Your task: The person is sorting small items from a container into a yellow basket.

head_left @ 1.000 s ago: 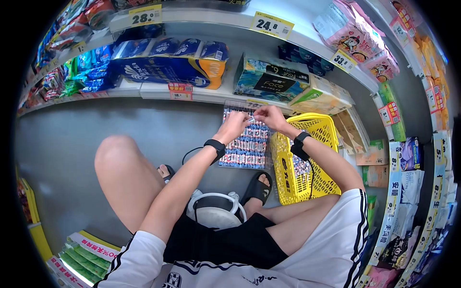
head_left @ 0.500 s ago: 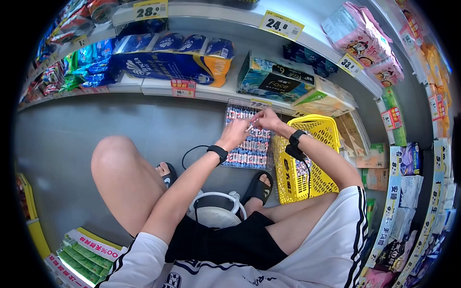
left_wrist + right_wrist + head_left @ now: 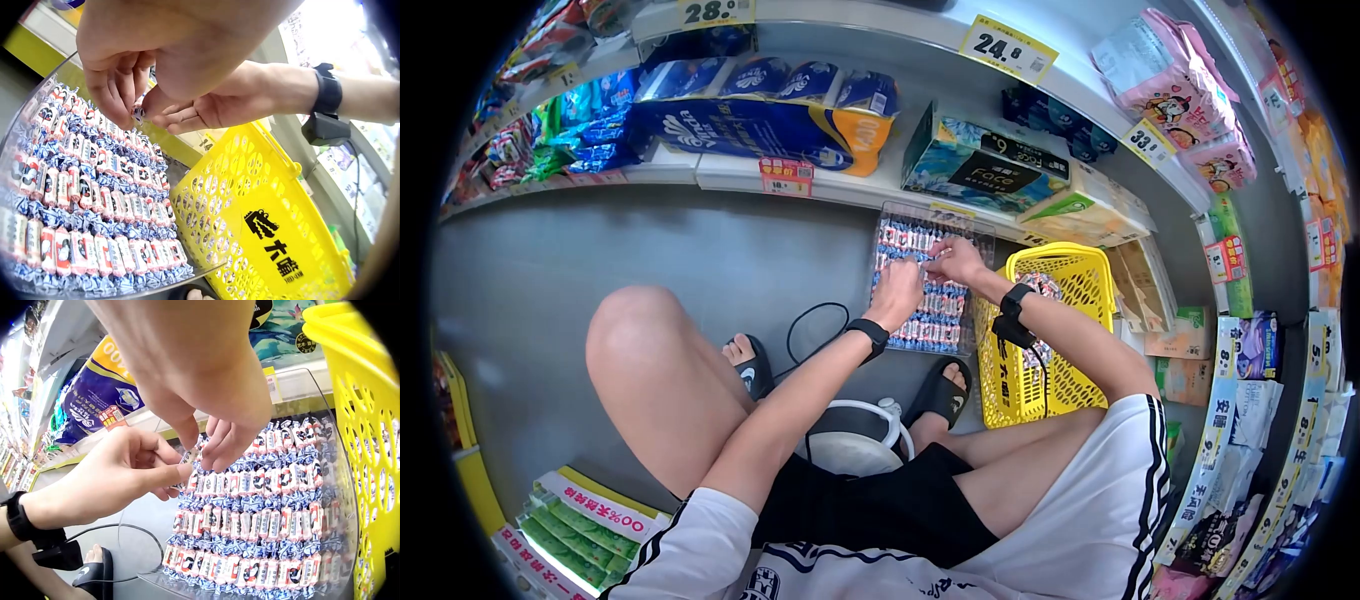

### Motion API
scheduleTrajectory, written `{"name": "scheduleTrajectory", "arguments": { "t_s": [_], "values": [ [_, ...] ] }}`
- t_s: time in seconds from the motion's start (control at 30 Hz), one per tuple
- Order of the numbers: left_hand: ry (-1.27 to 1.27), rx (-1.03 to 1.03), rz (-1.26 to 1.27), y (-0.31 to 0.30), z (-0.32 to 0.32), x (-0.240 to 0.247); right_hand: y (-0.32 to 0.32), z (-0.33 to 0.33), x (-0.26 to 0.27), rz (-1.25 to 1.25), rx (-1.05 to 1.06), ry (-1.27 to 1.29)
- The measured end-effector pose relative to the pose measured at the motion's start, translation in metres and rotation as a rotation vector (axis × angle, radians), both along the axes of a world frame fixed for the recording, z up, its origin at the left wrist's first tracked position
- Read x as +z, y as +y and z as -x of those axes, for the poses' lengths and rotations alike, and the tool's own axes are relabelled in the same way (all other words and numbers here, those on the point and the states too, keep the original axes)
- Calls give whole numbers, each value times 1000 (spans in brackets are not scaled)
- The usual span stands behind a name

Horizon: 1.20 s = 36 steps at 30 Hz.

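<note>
Rows of wrapped candies point(image 3: 930, 333) point(image 3: 75, 190) point(image 3: 250, 519) lie in a clear tray point(image 3: 351, 550) on the floor. Above its upper rows, both hands meet at one small wrapped candy point(image 3: 139, 114) point(image 3: 189, 456). The left hand point(image 3: 897, 292) point(image 3: 169, 56) point(image 3: 106, 472) pinches it between thumb and fingers. From the other side, the right hand point(image 3: 956, 261) point(image 3: 231, 103) point(image 3: 200, 375) has its curled fingertips on the wrapper's end in the right wrist view. The fingers partly cover the candy.
A yellow basket point(image 3: 1000, 385) point(image 3: 269, 219) holding more candies stands right of the tray. Shelves with tissue packs point(image 3: 770, 130) and a boxed pack point(image 3: 985, 165) run behind. A white round stool point(image 3: 850, 450) and sandalled feet are near; a black cable point(image 3: 793, 330) hangs by the left wrist.
Both hands have stayed together over the tray, the left hand shifting slightly down and its fingers turning. The head view has moved a little, and the basket and shelves appear slightly further right.
</note>
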<state>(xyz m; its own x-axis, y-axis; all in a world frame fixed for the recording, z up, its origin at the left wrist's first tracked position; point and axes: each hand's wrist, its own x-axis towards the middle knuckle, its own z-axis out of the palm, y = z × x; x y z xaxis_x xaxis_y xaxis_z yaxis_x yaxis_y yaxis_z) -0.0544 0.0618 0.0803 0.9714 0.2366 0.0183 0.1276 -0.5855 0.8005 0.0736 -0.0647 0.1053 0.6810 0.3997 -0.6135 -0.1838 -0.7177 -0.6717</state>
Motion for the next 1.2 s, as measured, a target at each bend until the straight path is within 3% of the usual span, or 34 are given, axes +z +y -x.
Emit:
{"name": "scheduleTrajectory", "arguments": {
  "t_s": [0.4, 0.5, 0.6, 0.63, 0.7, 0.8, 0.97, 1.2],
  "values": [
    [-33, 17, -106, -11, 13, -9, 9, 1, -40, 34, 37, -45],
    [91, -59, -376, -15, 22, -3, 11, -1, -51, 52, 70, -97],
    [255, -156, -472, -16, 25, -3, 20, 5, -53, 44, 68, -125],
    [258, -155, -471, -18, 27, -7, 23, 7, -52, 35, 99, -175],
    [222, -71, -723, -22, 32, -12, 31, 8, -56, -17, 131, -228],
    [273, -87, -702, -24, 32, -18, 43, 6, -62, -50, 162, -244],
    [346, -127, -722, -25, 28, -25, 57, 2, -88, 132, 173, -368],
    [378, -188, -841, -27, 29, -53, 66, 13, -105, 119, 129, -523]
  ]
}}
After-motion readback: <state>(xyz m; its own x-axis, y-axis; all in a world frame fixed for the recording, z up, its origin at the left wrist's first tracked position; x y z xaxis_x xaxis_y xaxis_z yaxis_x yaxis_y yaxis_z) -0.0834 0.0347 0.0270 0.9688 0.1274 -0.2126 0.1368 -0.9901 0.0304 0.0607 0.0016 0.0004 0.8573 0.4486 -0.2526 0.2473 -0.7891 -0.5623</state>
